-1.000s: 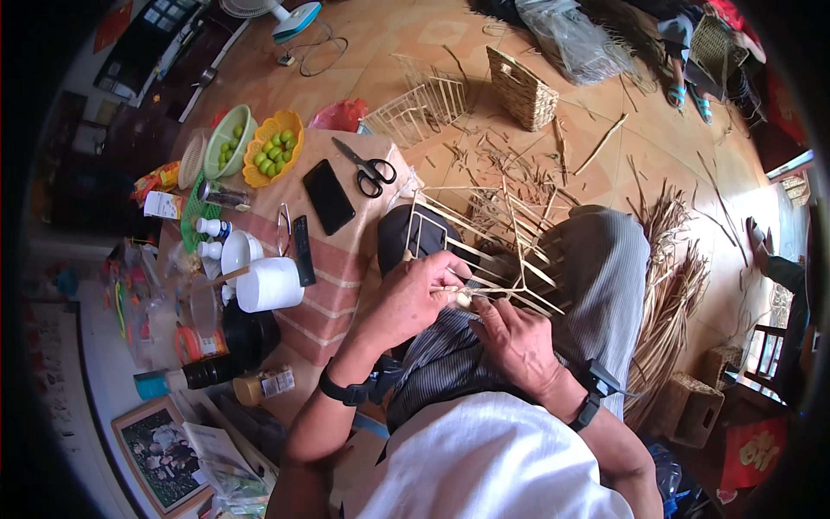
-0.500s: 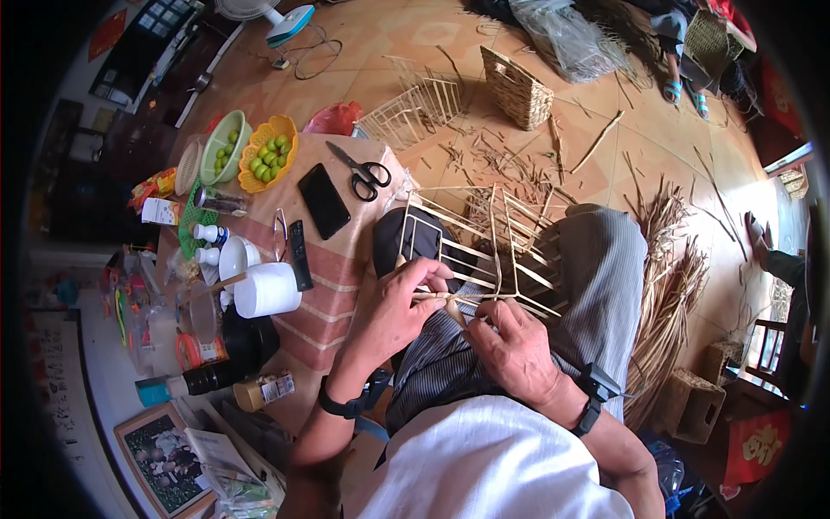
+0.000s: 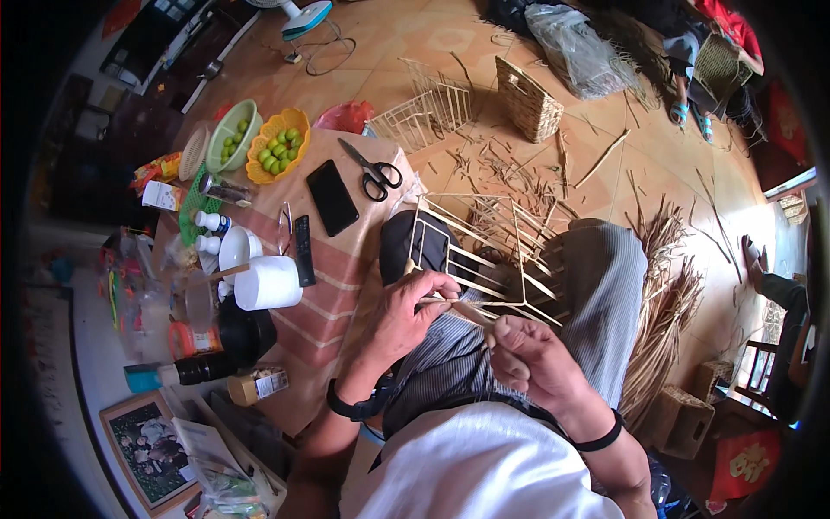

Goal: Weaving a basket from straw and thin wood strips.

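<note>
Resting on the wearer's lap, b/w the knees: a pale skeleton frame (image 3: 520, 251) of thin bars, tilted, near rail toward the body. Prob. set there b/c the thighs prop it, so neither hand has to bear its full wt. L hand (image 3: 406, 313) is closed on the near rail, thumb & fingertips pinching it, prob. to steady it. A tan strip (image 3: 473, 315) runs from that pinch to the R hand (image 3: 536, 359), whose thumb & index grip its end, other fingers curled; looks held apart to keep the strip taut. Can't tell if the strip goes round the rail or just meets it; L fingers hide the spot.

To the L, a table (image 3: 324, 316) w/ brown-red cloth: black-handled scissors (image 3: 378, 180) near the edge, prob. for easy reach, phone (image 3: 332, 197) just beside, remote (image 3: 303, 251), white tub (image 3: 268, 284), yellow bowl (image 3: 256, 171) of green fruit.

Tiled floor (image 3: 467, 177) past the knees: offcuts, a 2nd frame (image 3: 424, 117), a woven basket (image 3: 529, 99) nearby; bundle of dried stalks (image 3: 666, 303) by the R leg. Far end: fan (image 3: 304, 19) top L; top R, another person in blue sandals (image 3: 705, 125) w/ woven work.
</note>
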The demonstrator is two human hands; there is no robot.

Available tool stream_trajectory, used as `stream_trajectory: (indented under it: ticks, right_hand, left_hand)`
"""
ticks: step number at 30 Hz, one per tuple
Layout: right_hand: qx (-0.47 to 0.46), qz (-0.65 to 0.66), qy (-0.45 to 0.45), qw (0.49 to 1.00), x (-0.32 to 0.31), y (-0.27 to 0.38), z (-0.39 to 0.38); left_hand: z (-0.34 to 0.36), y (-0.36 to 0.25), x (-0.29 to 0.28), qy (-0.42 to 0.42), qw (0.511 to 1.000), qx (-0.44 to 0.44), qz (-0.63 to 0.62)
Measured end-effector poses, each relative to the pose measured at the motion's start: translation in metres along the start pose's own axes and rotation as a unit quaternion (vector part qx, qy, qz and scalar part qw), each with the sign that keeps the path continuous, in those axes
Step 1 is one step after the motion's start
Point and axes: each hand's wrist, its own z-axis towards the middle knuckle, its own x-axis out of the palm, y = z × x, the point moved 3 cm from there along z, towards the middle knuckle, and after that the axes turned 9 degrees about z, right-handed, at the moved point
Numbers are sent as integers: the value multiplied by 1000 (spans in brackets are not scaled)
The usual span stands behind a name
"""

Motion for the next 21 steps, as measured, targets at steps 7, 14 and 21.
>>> stream_trajectory:
  ticks: [7,14,21]
  right_hand:
    - [-81,219,31,972,12,52,12]
    - [-194,219,10,956,-37,98,81]
    - [-299,-154,-15,941,-4,89,62]
  left_hand:
    - [-3,-6,12,-47,998,41,29]
    - [-6,-5,14,-125,975,153,105]
    - [-15,0,17,-111,960,154,205]
